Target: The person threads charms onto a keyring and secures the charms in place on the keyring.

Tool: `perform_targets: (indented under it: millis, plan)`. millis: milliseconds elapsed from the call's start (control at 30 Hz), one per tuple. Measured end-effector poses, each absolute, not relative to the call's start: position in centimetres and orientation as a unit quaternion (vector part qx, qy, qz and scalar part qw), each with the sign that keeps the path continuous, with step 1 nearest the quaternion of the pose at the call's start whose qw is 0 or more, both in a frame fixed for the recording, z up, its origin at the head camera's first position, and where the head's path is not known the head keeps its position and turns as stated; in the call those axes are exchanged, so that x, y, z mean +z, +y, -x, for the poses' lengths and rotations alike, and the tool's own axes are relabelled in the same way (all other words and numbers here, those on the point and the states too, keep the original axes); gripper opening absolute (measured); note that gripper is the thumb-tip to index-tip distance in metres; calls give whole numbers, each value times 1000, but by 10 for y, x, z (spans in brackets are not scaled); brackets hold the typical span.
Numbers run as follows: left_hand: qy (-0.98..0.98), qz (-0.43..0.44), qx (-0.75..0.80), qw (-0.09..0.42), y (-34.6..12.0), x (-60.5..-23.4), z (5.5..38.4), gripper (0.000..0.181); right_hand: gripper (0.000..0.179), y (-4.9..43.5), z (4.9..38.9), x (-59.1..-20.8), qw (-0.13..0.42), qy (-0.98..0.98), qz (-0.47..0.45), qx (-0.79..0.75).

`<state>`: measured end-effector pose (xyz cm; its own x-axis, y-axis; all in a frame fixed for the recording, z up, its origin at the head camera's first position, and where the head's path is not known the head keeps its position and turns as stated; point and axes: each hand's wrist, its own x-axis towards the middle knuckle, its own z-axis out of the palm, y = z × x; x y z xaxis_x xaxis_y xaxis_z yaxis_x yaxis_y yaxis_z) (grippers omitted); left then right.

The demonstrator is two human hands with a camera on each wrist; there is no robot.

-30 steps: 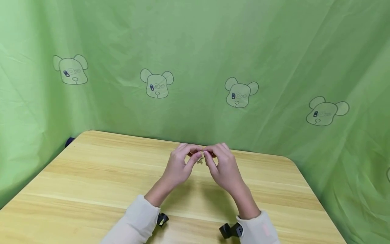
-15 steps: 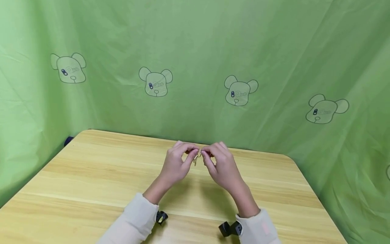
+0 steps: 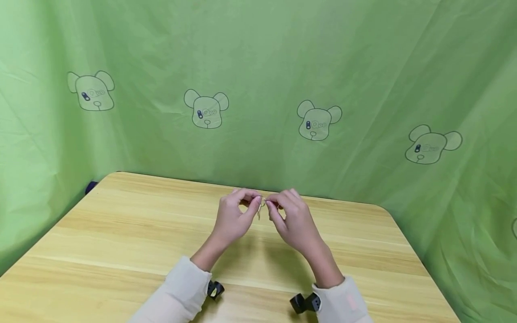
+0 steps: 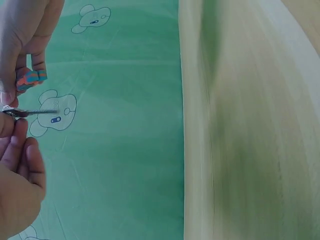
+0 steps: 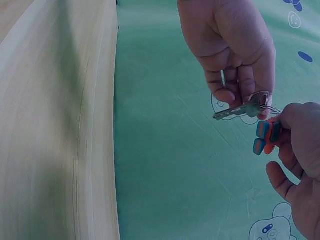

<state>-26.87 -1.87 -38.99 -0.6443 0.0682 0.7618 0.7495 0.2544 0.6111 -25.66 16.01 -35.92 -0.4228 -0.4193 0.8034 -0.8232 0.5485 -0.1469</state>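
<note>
Above the far part of the table, my left hand (image 3: 236, 217) and right hand (image 3: 292, 217) face each other, fingertips close together. A metal key (image 5: 231, 112) hangs from a thin metal ring (image 5: 272, 109) between them. My left fingers pinch the key's head, and its blade points down towards the table. In the right wrist view, a small blue and orange charm (image 5: 261, 131) is pinched by my right thumb and fingers beside the ring. That charm (image 4: 32, 78) also shows in the left wrist view, under the right fingers. Fingers hide part of the ring.
The wooden table (image 3: 121, 233) spans below both hands, with rounded far corners. A green curtain (image 3: 258, 54) printed with bear heads hangs behind and around it. Black wrist cameras (image 3: 299, 304) sit at the light sleeves (image 3: 343, 300).
My left hand has shifted slightly left, and the gap between the hands has widened a little. The key, bunched at the fingertips before, now hangs downward, and the ring shows between the hands.
</note>
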Motion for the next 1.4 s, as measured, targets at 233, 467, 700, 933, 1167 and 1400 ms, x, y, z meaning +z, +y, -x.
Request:
perform_targets:
  millis: [233,467,700,933,1167,1400]
  plan:
    - [-739,269,-552,276,-18,-389,267,6,6,162,257,-360,368,-804,-382,269]
    - [-753,283,-517,292,-20,-390,267,8,6,164,257,-359,363,-812,-377,258]
    - [-753,285,-505,310,-22,-391,268,7,7,163,257,-360,361,-810,-385,255]
    - [-746,280,-516,316,-22,-389,267,7,6,162,256,-360,359,-812,-383,255]
    - [-738,263,-539,311,-22,-389,267,4,6,161,256,-361,356,-814,-384,252]
    - [-739,263,-539,307,-20,-389,268,3,7,161,257,-360,358,-812,-390,245]
